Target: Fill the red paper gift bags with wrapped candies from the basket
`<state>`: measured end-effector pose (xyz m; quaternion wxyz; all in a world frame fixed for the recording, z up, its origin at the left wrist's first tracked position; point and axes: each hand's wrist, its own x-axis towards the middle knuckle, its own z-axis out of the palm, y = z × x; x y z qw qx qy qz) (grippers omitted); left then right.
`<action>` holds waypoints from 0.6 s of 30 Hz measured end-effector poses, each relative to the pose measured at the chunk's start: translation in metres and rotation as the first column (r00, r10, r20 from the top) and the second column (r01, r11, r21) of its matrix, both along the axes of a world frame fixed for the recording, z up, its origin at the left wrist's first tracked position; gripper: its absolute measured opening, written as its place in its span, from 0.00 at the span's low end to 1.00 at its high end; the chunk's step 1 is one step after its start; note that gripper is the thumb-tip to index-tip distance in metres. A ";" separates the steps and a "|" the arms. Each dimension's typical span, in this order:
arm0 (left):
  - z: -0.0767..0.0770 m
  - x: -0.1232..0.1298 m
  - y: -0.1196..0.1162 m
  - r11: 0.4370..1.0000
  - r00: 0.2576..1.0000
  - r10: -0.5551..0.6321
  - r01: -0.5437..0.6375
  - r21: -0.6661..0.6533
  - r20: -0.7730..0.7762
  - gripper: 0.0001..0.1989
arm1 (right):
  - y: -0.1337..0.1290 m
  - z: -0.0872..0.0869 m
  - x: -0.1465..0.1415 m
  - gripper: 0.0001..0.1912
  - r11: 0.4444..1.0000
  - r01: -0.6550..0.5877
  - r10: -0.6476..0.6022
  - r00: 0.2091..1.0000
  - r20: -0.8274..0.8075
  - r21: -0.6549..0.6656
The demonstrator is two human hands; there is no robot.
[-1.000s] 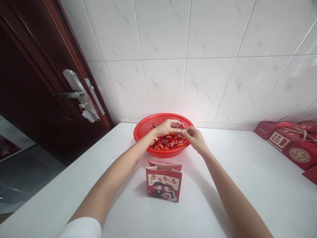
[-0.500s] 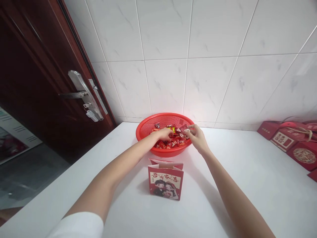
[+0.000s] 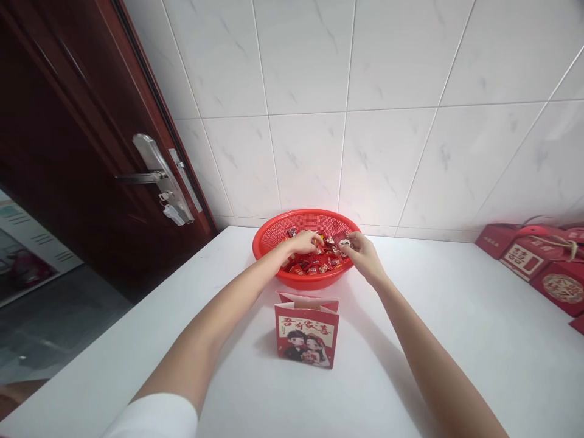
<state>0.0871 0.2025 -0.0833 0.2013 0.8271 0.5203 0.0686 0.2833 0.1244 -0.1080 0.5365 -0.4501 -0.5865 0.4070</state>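
Note:
A red plastic basket (image 3: pixel 269 231) holds many small wrapped candies (image 3: pixel 312 267), mostly red. My left hand (image 3: pixel 305 243) reaches into it from the front left, fingers bent down and closed on a candy with a red wrapper; the fingertips are partly hidden. At the basket's right rim, my right hand (image 3: pixel 365 258) pinches a dark red candy packet (image 3: pixel 342 239) with a white print between thumb and fingers. In front of the basket stands an upright red paper gift box (image 3: pixel 306 334) with its top open and a cartoon couple on its face. Neither hand touches the box.
On the white table (image 3: pixel 237 377), several red gift boxes (image 3: pixel 524 255) with cords sit at the right edge. A tiled wall (image 3: pixel 305 158) rises behind the basket. At left stands a dark wooden door (image 3: pixel 91 121) with a metal handle (image 3: pixel 141 177) and keys.
My left hand has shifted slightly right among the candies and closed its fingers. My right hand still holds the packet, now a little lower over the basket. The box has not moved.

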 end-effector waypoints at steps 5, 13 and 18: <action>0.006 0.002 -0.007 0.987 0.982 0.123 -0.105 0.122 -0.146 0.15 | -0.002 0.002 -0.001 0.14 1.000 0.007 -0.007 1.000 -0.001 -0.007; 0.011 0.002 -0.015 0.986 0.971 -0.095 0.062 -0.154 -0.219 0.23 | -0.003 0.002 0.000 0.14 1.000 0.017 -0.018 0.999 0.043 0.019; 0.004 0.006 -0.013 0.977 0.949 -0.117 0.056 -0.208 -0.293 0.32 | -0.002 0.001 0.000 0.15 0.999 0.027 -0.030 0.997 0.071 0.034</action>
